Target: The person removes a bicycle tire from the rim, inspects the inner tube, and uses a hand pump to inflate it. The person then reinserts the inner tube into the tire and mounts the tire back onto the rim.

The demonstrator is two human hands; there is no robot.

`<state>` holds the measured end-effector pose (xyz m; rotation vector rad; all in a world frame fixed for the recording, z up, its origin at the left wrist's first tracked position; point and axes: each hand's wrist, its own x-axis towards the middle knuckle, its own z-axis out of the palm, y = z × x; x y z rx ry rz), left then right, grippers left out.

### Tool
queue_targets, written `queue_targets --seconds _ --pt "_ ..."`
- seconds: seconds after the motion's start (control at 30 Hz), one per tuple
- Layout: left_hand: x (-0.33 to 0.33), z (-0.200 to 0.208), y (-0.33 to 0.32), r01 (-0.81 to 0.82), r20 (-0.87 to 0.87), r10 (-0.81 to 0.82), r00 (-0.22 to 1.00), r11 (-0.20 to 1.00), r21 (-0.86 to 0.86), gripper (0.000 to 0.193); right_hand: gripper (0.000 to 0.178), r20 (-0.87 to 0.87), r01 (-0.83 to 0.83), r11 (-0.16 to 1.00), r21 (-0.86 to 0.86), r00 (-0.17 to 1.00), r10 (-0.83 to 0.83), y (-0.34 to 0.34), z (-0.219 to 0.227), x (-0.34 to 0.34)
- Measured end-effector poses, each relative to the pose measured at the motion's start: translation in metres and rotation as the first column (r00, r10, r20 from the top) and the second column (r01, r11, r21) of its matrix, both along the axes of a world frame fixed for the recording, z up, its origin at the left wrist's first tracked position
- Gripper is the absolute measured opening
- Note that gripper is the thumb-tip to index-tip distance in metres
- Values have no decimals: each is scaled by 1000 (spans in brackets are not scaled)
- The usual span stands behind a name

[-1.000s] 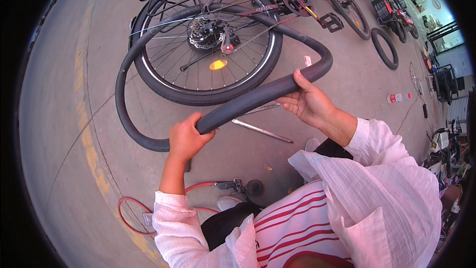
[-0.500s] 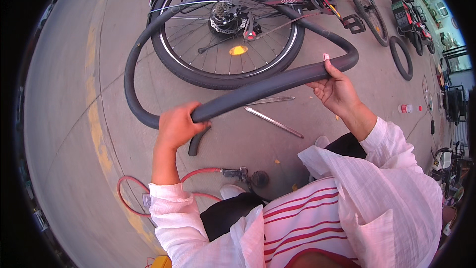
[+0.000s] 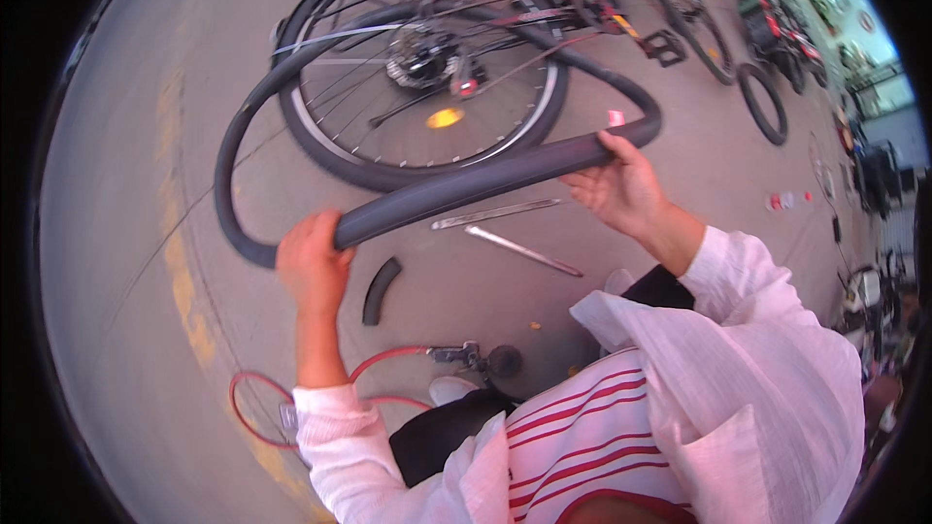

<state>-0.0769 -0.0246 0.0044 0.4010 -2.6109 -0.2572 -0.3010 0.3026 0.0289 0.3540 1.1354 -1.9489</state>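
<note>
A black bicycle inner tube (image 3: 466, 182), partly inflated and looped, hangs stretched between my two hands. My left hand (image 3: 314, 257) is wrapped around its near left part. Further right, my right hand (image 3: 626, 189) grips it with the thumb on top and the fingers beneath. A small pale label (image 3: 615, 117) stands out at the tube beside my right thumb. Behind the tube's loop lies a bicycle's rear wheel (image 3: 309, 146), its tyre fitted, with disc and sprockets showing. The tube's far side crosses in front of the wheel's spokes.
Two metal tyre levers (image 3: 524, 251) and a short curved black rubber piece (image 3: 382, 291) lie on the concrete. Closer to me is an inflator gun (image 3: 466, 357) with a red hose (image 3: 388, 357). A loose tyre (image 3: 763, 103) and a small bottle (image 3: 780, 202) lie to the right.
Both hands and the tube have shifted left and slightly down in view, as has the bicycle. The curved rubber piece now shows fully beside my left hand. My grip stays the same.
</note>
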Motion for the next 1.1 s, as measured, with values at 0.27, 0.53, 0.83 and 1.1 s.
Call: queue_targets --seconds 0.27,0.53,0.83,1.1 --pt "47 -57 -49 -147 42 147 988 989 -4 38 71 -33 35 993 116 999 -32 5 2 -40" --pt "78 -85 -56 -221 132 232 964 971 -89 41 61 15 14 923 384 1000 -22 3 -43 -39" --pt "84 -96 -64 -265 113 279 954 956 -124 48 66 -5 -130 896 424 989 146 17 -65 -38" --pt "98 -98 -63 -283 164 299 940 953 -112 47 55 -66 -161 906 391 977 202 13 -84 -43"
